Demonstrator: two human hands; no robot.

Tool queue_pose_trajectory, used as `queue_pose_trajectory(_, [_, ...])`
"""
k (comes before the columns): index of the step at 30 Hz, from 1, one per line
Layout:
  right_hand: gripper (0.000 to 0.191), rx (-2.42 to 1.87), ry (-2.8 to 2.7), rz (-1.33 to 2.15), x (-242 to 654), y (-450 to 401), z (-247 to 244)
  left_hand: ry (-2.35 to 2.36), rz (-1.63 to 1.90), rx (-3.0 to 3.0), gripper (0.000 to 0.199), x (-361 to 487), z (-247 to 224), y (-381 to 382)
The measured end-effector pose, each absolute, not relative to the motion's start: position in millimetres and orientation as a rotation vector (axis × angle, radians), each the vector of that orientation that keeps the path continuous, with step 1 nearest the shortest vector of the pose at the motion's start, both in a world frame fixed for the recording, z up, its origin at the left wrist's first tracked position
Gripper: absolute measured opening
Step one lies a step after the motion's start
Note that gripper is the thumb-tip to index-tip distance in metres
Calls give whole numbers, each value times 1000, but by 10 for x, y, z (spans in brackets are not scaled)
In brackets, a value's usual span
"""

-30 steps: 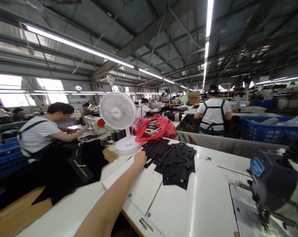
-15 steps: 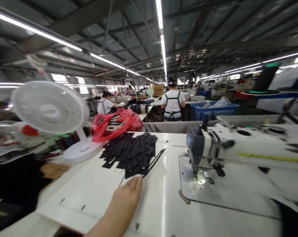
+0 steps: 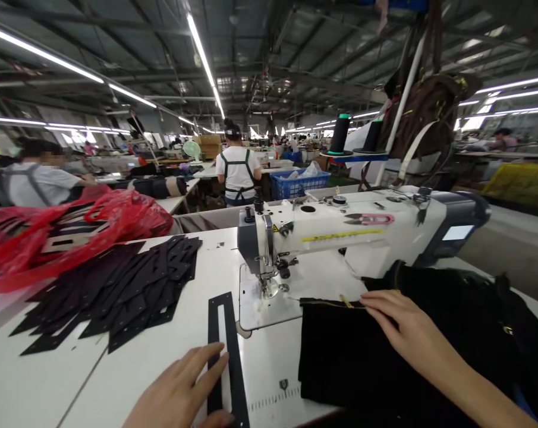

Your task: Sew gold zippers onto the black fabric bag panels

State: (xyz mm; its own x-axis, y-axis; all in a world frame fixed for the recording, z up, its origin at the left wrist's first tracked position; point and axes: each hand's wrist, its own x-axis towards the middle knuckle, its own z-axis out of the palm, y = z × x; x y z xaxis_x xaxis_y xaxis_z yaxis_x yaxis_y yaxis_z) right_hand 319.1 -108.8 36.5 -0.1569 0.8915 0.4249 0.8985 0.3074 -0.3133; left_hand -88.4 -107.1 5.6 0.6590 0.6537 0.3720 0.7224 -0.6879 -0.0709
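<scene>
My left hand (image 3: 183, 386) is on a flat black strip with a long slot (image 3: 213, 318), thumb and fingertips against it. The strip lies lengthwise on the white table, left of the sewing machine's needle area (image 3: 269, 288). My right hand (image 3: 402, 321) has its fingertips closed on the upper edge of a black fabric piece (image 3: 335, 356), beside a gold zipper pull (image 3: 346, 301). The fabric spreads over the table's front right. A pile of similar black slotted strips (image 3: 130, 285) lies left of the machine.
Behind the pile sits a red plastic bag (image 3: 117, 217) with more pieces inside. Pink-handled thread snips (image 3: 369, 219) rest on the machine arm (image 3: 340, 238). Black thread cones (image 3: 339, 135) and a brown bag (image 3: 424, 119) are behind. Two co-workers (image 3: 237, 166) are beyond the table.
The view has swung right, bringing my right hand and the black fabric into sight. My left hand has moved from the pile with one slotted strip, now near the machine.
</scene>
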Motion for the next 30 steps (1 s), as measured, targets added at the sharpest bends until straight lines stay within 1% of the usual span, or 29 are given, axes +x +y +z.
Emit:
queue_pose_trajectory(3, [21, -1606, -2154, 96, 3303, -880, 368, -1023, -503, -2606, 41, -913, -46, -946])
queue_pose_trajectory(7, [10, -1639, -2236, 187, 3233, -730, 296, -914, -527, -2565, 38, -927, -231, -851])
queue_pose_trajectory(15, [8, -1667, -2268, 273, 3214, -658, 254, -872, -595, -2535, 39, -984, -359, -828])
queue_pose_trajectory(19, [9, -1661, -2281, 299, 3158, -626, 252, -848, -594, -2510, 40, -988, -382, -827])
queue_pose_trajectory(22, [14, -1645, -2281, 323, 3082, -622, 319, -873, -594, -2514, 40, -984, -388, -840])
queue_pose_trajectory(26, [19, -1584, -2296, 493, 3081, -626, 684, -951, -611, -2568, 41, -945, -325, -888])
queue_pose_trajectory(28, [28, -1571, -2304, 627, 3147, -629, 919, -1004, -588, -2611, 40, -909, -228, -932])
queue_pose_trajectory(30, [34, -1621, -2284, 659, 3235, -635, 1106, -1105, -533, -2652, 41, -869, -81, -990])
